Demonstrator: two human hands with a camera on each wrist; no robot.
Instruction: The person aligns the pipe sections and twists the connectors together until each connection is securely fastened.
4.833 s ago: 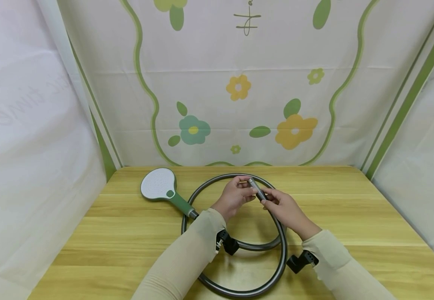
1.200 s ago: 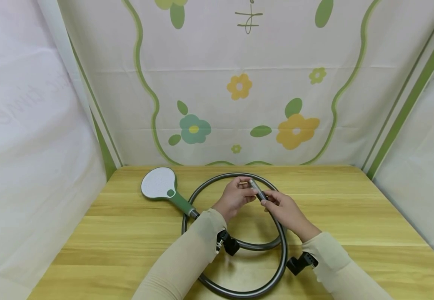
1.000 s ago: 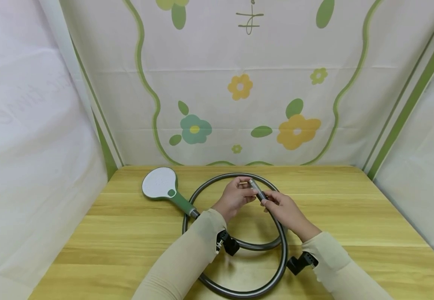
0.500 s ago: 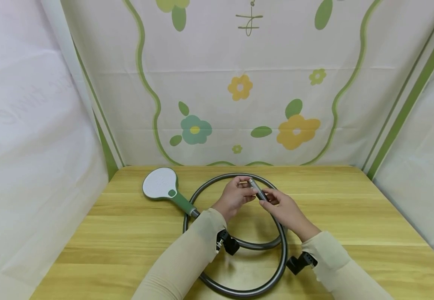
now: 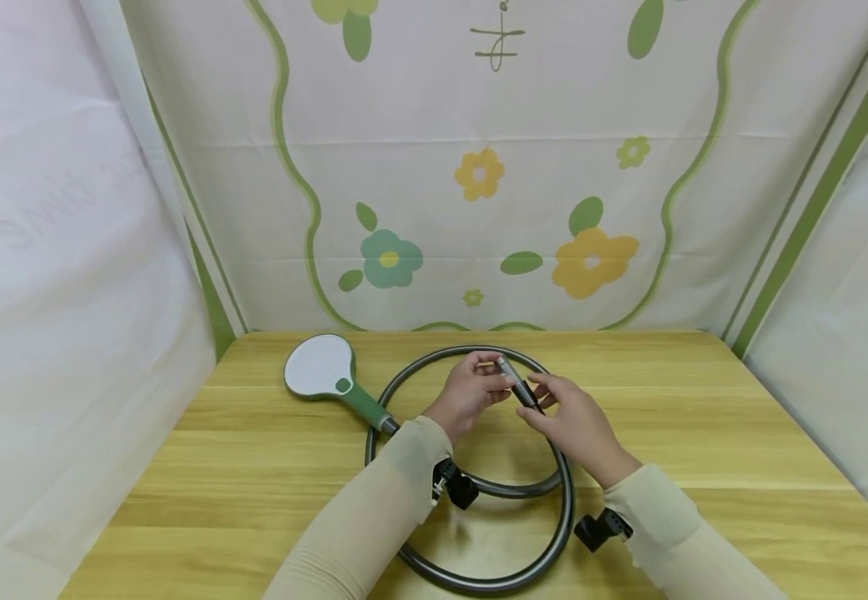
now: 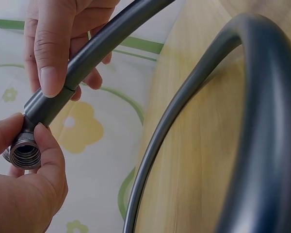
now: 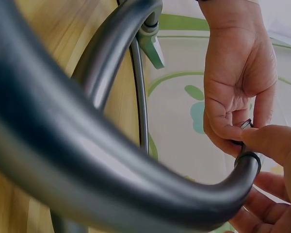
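A dark grey shower hose [image 5: 569,500] lies in loops on the table. Its free end is held up off the table, tilted. My left hand [image 5: 467,392] pinches the threaded metal nut [image 6: 25,151] at that end between thumb and finger; the nut's open mouth shows in the left wrist view. My right hand [image 5: 576,421] is around the hose's end sleeve [image 6: 44,108], thumb on one side and fingers loosely curled on the other. A shower head [image 5: 320,367] with a white face and green handle lies at the left, joined to the hose's other end.
The wooden table [image 5: 704,417] is bounded by a flower-printed cloth [image 5: 419,167] at the back and white cloth at both sides. Black wrist mounts [image 5: 455,485] hang under both wrists, over the hose loops.
My right thumb has shifted down and away from the fingers, so its grip on the sleeve looks looser. My left hand, the hose loops and the shower head have stayed put.
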